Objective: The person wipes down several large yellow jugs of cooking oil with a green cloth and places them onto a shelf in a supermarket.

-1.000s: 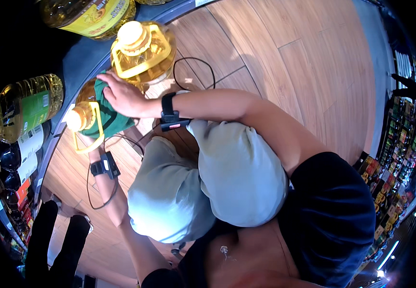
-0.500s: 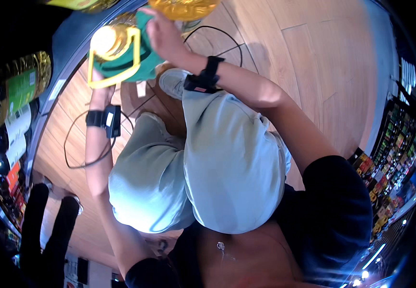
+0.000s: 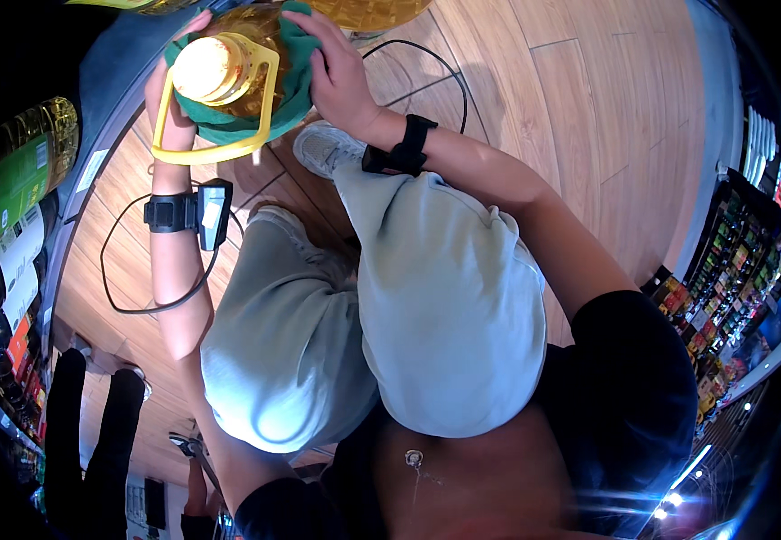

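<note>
A large bottle of golden oil (image 3: 261, 32) with a bright yellow cap and a yellow carrying handle (image 3: 215, 151) stands in front of me at the upper left. A green cloth (image 3: 296, 90) is wrapped around its body. My right hand (image 3: 347, 85) curls over the cloth on the bottle's right side, fingertips pressing near its upper edge. On the left side, my left hand (image 3: 171, 103) closes around the cloth and bottle; the handle and cap partly hide its fingers.
A shelf edge (image 3: 93, 171) curves along the left, with more oil bottles (image 3: 26, 175) on it. Another golden bottle (image 3: 368, 13) is just beyond my right hand. Cables hang from both wrist straps. A person's dark-clad legs (image 3: 107, 432) show at lower left; stocked shelves (image 3: 737, 270) line the right.
My right hand has moved down and right, drawing the cloth aside from the bottle's top, so more golden oil shows. My left hand has moved up and left along the bottle's side.
</note>
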Motion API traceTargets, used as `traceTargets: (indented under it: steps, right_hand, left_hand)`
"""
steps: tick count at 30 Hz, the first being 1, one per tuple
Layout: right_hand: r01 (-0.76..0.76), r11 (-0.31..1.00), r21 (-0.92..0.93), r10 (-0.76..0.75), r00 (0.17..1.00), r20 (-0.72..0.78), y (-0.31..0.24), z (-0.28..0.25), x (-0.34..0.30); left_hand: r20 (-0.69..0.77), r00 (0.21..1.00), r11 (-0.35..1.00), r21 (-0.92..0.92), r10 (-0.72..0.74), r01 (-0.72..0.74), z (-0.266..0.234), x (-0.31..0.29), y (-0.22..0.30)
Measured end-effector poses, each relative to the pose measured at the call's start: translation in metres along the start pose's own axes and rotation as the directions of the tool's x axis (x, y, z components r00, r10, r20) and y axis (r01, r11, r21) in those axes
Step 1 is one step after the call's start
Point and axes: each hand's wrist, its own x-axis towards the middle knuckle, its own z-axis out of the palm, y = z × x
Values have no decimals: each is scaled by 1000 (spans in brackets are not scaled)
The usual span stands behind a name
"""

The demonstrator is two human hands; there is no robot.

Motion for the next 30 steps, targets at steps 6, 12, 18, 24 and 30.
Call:
traceTargets:
  steps: [6, 12, 18, 24, 30]
  right_hand:
    - [0, 994, 110, -12, 994, 108, 35, 5, -12]
    - [120, 990, 68, -132, 967, 219, 43, -4, -28]
    - [233, 966, -110, -198, 945, 262, 35, -8, -27]
    - [526, 818, -234, -452, 839, 305, 11, -2, 4]
    - [296, 947, -121, -292, 955, 49, 7, 22, 44]
  left_hand:
    - [-196, 890, 875, -359, -411, 325, 16, -59, -36]
    - [-216, 791, 771, -470, -572, 429, 39, -126, -48]
    - [-367, 922, 953, 215, -124, 214, 47, -63, 57]
    - [-158, 984, 993, -101, -79, 63, 17, -8, 45]
    - [266, 961, 978, -169, -73, 121, -19, 28, 24]
